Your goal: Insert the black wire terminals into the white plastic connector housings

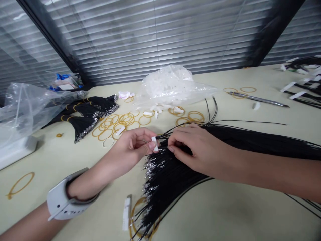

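Observation:
My left hand (139, 144) pinches a small white plastic connector (155, 144) between thumb and fingers. Several thin black wires run from the connector toward my right hand (193, 144). The right thumb and forefinger are pressed together just beside it, and a wire between them is too small to make out surely. Under both hands spreads a large bundle of black wires (173, 177), its silvery metal-tipped ends fanned out at the left. The rest of the bundle passes beneath my right forearm.
Yellow rubber bands (120, 122) and loose white connectors (147, 113) lie beyond my hands. A clear plastic bag (170, 83) stands at the back. Tied wire bundles (84, 120) lie left; a silver pen-like tool (260, 99) and connectorised wires (301, 90) lie right.

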{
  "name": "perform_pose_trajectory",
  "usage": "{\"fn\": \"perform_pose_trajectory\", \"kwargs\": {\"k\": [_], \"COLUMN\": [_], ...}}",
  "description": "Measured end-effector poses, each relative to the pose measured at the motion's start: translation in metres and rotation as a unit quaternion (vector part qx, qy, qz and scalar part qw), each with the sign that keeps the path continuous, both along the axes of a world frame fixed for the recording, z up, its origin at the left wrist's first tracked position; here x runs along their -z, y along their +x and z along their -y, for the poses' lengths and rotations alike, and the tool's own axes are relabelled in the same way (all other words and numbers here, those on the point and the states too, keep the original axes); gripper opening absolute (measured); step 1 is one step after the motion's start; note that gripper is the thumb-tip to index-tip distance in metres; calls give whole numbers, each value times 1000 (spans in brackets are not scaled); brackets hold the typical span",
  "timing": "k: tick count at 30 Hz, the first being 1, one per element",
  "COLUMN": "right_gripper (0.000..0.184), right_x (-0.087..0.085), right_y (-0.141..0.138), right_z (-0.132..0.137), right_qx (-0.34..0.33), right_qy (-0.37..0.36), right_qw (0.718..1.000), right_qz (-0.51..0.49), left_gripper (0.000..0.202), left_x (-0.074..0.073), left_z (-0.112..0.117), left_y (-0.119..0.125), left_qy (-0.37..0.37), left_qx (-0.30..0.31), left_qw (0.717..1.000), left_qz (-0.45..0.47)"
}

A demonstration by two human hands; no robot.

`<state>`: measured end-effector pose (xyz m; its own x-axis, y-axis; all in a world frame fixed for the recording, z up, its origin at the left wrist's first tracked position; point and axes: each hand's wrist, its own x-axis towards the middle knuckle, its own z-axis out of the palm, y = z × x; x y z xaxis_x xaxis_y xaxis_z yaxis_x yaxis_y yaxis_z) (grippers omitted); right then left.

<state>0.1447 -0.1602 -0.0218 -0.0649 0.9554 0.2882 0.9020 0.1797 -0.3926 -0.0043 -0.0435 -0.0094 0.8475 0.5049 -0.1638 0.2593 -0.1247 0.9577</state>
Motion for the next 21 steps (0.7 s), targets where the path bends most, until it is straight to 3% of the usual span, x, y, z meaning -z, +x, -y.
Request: {"fn": "perform_pose_trajectory", "kwargs": {"k": [6,14,21], "right_gripper": [12,12,12], "right_x": [0,-2,-7], "right_y": [-1,-2,-6], "right_z": [1,-1,-1], "right_qx": [6,35,70], "right_qy": [0,-13,-70], "right_qw": [999,998,988], "right_qz": [41,-44,-118], "left_gripper": [22,19,19], "left_x": [-1,-4,-4], "left_z": [0,3,6], "left_y": [0,1,1], "left_qy": [31,40,11], "left_qx": [-1,-10,-31], "left_qw": [999,999,999], "left_qz": [-18,-21,-18]}}
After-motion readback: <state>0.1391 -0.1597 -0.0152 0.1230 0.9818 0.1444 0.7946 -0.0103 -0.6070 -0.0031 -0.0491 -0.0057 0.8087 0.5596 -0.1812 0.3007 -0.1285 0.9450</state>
